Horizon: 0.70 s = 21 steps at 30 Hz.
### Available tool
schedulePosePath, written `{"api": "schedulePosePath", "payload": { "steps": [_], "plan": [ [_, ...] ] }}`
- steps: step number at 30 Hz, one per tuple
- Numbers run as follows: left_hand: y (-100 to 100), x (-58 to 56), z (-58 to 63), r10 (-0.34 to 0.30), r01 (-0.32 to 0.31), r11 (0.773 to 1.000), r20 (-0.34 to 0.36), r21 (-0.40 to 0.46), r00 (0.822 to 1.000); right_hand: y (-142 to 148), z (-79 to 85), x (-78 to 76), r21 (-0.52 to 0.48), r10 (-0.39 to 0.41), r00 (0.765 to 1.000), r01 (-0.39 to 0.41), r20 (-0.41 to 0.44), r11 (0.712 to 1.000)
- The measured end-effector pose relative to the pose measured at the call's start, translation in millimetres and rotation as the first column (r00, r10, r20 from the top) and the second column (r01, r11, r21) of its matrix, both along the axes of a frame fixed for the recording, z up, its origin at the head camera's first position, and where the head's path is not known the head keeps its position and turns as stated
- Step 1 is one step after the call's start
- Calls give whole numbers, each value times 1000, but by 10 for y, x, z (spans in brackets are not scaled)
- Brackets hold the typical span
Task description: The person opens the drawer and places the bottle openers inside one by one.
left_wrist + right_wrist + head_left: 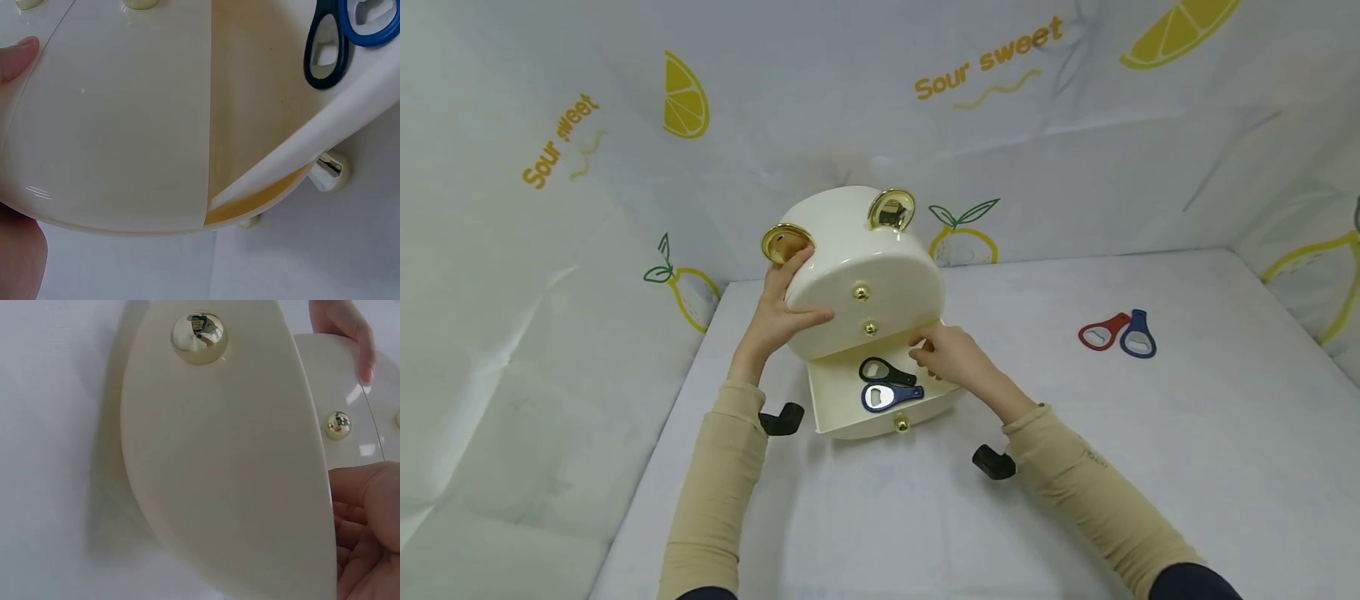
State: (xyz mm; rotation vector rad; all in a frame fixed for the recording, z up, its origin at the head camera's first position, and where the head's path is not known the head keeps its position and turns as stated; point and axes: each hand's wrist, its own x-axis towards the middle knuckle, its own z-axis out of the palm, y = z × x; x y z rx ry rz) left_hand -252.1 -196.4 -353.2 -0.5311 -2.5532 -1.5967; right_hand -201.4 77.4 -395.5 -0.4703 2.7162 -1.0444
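Observation:
A glossy white bear-shaped drawer box (880,271) with gold ears and gold knobs fills the middle of the head view. Its bottom drawer (835,400) is pulled out. A black bottle opener (887,372) and a blue bottle opener (891,396) lie inside it, side by side. My left hand (778,308) grips the box's left side, thumb on the front face and fingers up beside the left ear. Over the drawer's right part is my right hand (955,358), fingers loosely bent, nothing visible between them. In the right wrist view the drawer front (225,462) partly hides those fingers.
On the table to the right lie a red bottle opener (1101,333) and another blue bottle opener (1138,337), touching or nearly so. A lemon-printed white cloth (850,100) hangs behind the box. Black pieces (992,462) stick out by both wrists.

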Motion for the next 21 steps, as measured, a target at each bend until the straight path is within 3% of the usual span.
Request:
{"api": "schedulePosePath", "payload": {
  "steps": [12,21],
  "plan": [
    [52,-15,-5,-8,8,1000,-15,-5,1000,468,91,55,-109,-76,997,72,-35,991],
    [81,175,184,-1,1,1000,25,6,1000,1071,-11,44,-69,-214,975,209,-63,975]
  ]
}}
